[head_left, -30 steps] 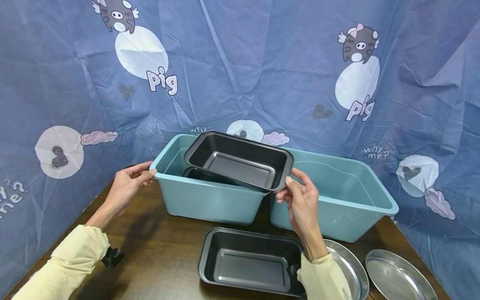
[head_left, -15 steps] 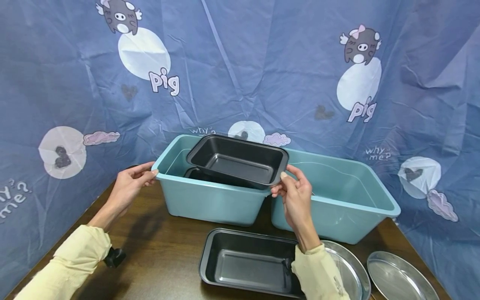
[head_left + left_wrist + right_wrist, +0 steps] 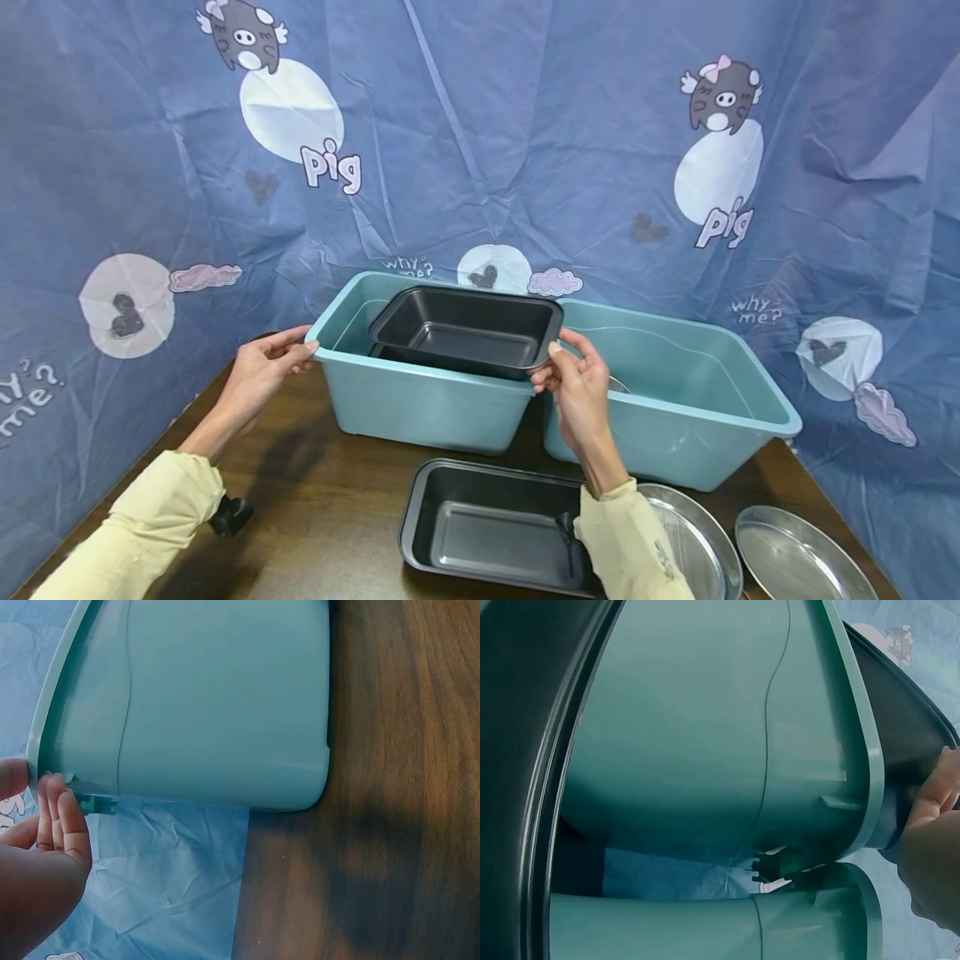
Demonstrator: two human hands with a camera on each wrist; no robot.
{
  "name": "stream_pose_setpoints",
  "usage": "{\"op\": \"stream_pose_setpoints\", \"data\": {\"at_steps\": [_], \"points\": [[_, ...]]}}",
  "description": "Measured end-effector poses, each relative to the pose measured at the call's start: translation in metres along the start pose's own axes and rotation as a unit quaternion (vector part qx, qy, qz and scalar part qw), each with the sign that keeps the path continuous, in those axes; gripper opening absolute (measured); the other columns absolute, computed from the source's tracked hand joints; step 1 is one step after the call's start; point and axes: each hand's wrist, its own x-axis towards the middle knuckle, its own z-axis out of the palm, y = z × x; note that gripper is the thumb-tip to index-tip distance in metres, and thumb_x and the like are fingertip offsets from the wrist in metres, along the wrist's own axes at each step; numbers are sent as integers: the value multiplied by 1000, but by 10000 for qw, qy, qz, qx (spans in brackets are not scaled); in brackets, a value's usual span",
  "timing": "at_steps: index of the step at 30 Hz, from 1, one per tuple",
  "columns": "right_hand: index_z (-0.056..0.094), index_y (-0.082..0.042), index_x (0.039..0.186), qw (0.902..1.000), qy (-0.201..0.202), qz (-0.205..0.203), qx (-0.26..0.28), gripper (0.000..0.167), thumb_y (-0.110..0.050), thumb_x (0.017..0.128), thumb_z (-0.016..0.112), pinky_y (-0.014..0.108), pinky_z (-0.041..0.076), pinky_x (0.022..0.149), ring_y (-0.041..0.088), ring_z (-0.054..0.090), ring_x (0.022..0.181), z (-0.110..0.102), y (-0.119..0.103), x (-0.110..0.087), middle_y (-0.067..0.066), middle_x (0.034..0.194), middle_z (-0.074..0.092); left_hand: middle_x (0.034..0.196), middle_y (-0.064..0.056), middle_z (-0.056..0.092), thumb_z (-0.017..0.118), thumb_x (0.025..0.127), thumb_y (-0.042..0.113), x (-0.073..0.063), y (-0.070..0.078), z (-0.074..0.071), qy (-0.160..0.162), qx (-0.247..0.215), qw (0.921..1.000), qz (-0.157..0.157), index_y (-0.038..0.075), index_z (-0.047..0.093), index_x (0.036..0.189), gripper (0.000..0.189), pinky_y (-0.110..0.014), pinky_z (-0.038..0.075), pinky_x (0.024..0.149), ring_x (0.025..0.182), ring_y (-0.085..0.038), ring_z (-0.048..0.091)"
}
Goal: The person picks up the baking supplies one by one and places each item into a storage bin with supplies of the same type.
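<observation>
My right hand [image 3: 581,387] pinches the right-end rim of a black loaf pan [image 3: 480,337]. That pan sits in the mouth of the left teal plastic bin [image 3: 427,408], over a dark pan [image 3: 386,353] mostly hidden below it. In the right wrist view, the fingers [image 3: 934,791] hold the edge of the loaf pan [image 3: 911,724] beyond the bin rim. My left hand [image 3: 258,375] grips the same bin's left front corner, thumb on the rim. The left wrist view shows the left hand [image 3: 56,855] at that rim, with several fingers under it beside the bin wall [image 3: 225,705].
Another black loaf pan [image 3: 502,533] lies on the wooden table [image 3: 322,517] in front. To the right are two round metal pans, one [image 3: 693,533] partly behind my sleeve, the other [image 3: 802,554] farther right. A second teal bin [image 3: 675,433] stands beside the first.
My right hand has moved left and slightly down with the loaf pan, which has come more level and lower into the left bin. My left hand keeps its grip on the rim.
</observation>
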Motion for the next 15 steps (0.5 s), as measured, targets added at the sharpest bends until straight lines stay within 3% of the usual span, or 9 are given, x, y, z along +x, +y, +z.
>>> {"op": "stream_pose_setpoints", "data": {"at_steps": [8,15], "points": [[41,11,134,9981,-141,543,-268,31,2,105,49,18,51,55,8,58,55,5,4,6,0,66,65,85,15,67,64,103,9,-1,0,0,-3,-23,10000,21,-19,50,139,48,-16,53,70,76,0,62],[45,7,140,9947,-139,969,-307,36,0,105,54,17,41,50,9,51,52,3,-3,7,1,66,62,85,15,67,64,103,10,0,1,-1,-2,20,10000,-45,-18,50,141,50,-16,52,70,77,-1,63]]}}
